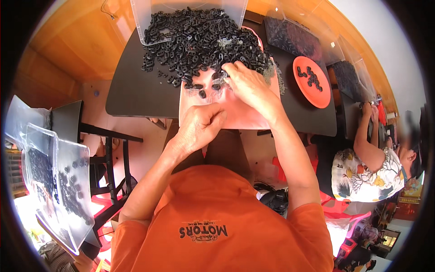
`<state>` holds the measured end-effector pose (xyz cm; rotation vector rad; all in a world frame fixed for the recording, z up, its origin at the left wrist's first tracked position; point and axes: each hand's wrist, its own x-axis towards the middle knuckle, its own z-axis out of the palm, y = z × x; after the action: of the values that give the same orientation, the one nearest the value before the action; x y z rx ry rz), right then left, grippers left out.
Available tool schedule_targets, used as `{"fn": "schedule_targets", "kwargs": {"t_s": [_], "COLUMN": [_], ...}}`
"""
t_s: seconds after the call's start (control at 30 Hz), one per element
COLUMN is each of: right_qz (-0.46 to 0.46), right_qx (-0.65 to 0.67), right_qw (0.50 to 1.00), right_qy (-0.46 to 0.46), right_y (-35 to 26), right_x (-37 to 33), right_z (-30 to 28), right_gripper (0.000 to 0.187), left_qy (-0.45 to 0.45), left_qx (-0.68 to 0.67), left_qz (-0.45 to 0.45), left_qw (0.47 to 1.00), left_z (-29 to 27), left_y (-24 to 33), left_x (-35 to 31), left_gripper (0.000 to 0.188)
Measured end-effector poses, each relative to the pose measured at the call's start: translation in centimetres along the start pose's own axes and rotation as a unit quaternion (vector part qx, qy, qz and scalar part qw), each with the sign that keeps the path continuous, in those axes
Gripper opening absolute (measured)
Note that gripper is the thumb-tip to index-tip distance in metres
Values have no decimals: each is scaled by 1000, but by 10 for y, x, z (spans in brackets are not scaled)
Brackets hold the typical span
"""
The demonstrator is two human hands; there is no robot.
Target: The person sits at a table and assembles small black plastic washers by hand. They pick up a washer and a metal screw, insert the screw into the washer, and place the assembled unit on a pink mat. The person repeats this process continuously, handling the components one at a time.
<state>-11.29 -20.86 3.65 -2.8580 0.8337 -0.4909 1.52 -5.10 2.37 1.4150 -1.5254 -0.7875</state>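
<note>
In the upper middle of the frame, a large heap of small black oval parts with holes (195, 43) lies over the dark flat bench (131, 93) and a smooth pink surface (247, 115). The right hand (249, 84) is at the heap's lower edge; whether its grip is clamped on a part, I cannot tell. Near the centre, the left hand (199, 127) has its grip curled together; its inside is hidden.

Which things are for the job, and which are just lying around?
Likely for the job:
black pieces by the right hand
pink sheet near the left hand
orange plate holding more black pieces

Probably just lying about:
blue thing on the floor
thin dark cord, upper left
</note>
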Motion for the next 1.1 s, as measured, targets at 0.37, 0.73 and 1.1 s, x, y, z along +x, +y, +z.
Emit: {"fn": "schedule_targets", "kwargs": {"t_s": [0.37,0.73,1.1], "right_qz": [81,155,210], "right_qx": [50,-9,19], "right_qw": [994,987,970], "right_qy": [55,30,-119], "right_y": [82,107,125], "right_x": [55,114,145], "right_z": [-23,-21,-19], "right_gripper": [15,20,30], "left_qy": [45,357,372], "left_qx": [-8,121,204], "left_qz": [-27,-39,-74], "left_qw": [999,925,903], "left_z": [-33,-134,-167], "left_y": [-10,-63,-83], "left_x": [35,92,108], "left_gripper": [13,16,39]}}
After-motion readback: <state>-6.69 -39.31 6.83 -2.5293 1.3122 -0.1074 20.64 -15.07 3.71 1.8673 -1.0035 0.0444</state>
